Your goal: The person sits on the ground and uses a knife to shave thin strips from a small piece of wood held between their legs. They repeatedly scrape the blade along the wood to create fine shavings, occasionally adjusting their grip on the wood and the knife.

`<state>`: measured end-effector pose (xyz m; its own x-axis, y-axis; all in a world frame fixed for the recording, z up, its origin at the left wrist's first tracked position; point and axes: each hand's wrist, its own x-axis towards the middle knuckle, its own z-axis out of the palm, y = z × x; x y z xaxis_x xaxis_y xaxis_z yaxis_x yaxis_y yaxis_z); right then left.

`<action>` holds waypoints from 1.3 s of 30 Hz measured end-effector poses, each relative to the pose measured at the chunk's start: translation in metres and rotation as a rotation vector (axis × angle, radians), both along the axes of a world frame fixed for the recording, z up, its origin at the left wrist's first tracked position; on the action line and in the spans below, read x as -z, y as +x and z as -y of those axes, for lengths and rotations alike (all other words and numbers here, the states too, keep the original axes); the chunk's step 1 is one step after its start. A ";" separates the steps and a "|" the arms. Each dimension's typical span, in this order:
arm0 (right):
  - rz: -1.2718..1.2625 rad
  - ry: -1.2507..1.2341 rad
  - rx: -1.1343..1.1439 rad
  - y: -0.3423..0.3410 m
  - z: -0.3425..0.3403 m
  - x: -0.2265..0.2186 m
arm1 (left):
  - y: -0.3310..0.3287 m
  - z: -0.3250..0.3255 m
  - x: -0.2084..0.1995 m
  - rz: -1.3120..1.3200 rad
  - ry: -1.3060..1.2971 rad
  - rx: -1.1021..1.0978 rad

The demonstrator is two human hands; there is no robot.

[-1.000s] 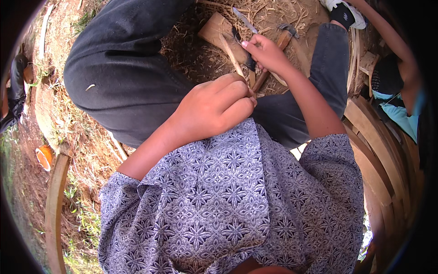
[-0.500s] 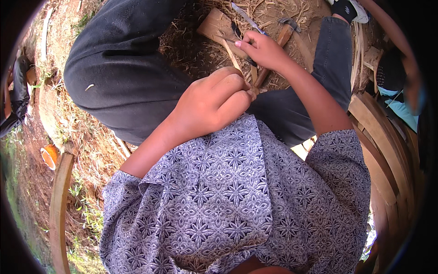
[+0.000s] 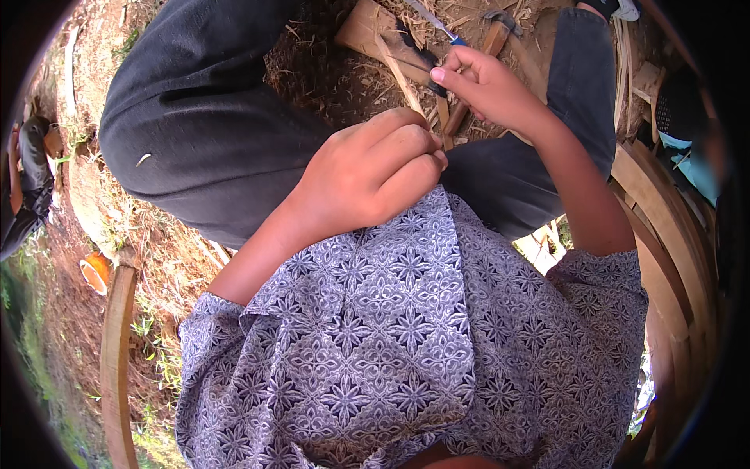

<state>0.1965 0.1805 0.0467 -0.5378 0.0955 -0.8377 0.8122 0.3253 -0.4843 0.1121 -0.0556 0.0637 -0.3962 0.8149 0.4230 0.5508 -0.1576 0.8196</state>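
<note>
Fingers (image 3: 418, 144) of the left hand (image 3: 367, 173) are clenched round a slender wooden stick (image 3: 401, 73), its lower end hidden in the fist, its upper part crossing the near edge of a wood block (image 3: 366, 30). The right hand (image 3: 494, 87), curled with thumb pressed inward, grasps a thin dark blade (image 3: 410, 64) reaching the stick; its handle is covered, and contact is hard to judge. Just past these fingertips lies a blue-handled knife (image 3: 430, 16), its tip cut off at the top. Beyond the block's right edge, a partly covered hammer (image 3: 494, 37) lies on the ground (image 3: 320, 90).
</note>
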 end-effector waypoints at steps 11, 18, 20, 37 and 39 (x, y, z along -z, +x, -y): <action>-0.158 0.108 -0.132 -0.006 0.006 0.047 | 0.000 0.000 0.000 -0.040 -0.025 0.000; -0.050 0.236 -0.130 -0.013 -0.007 0.091 | -0.001 -0.002 -0.004 -0.018 -0.028 0.047; -0.063 0.247 -0.113 -0.009 -0.008 0.097 | 0.000 0.000 0.000 -0.026 -0.029 0.029; 0.002 0.048 0.020 0.000 -0.010 0.007 | 0.000 0.001 -0.007 0.011 0.013 0.086; 0.004 0.047 -0.017 0.000 -0.015 0.010 | 0.003 0.001 -0.005 0.014 0.029 0.090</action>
<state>0.1962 0.1953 0.0364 -0.5365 0.1255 -0.8345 0.8082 0.3610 -0.4653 0.1147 -0.0566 0.0689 -0.3286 0.8347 0.4419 0.5215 -0.2297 0.8217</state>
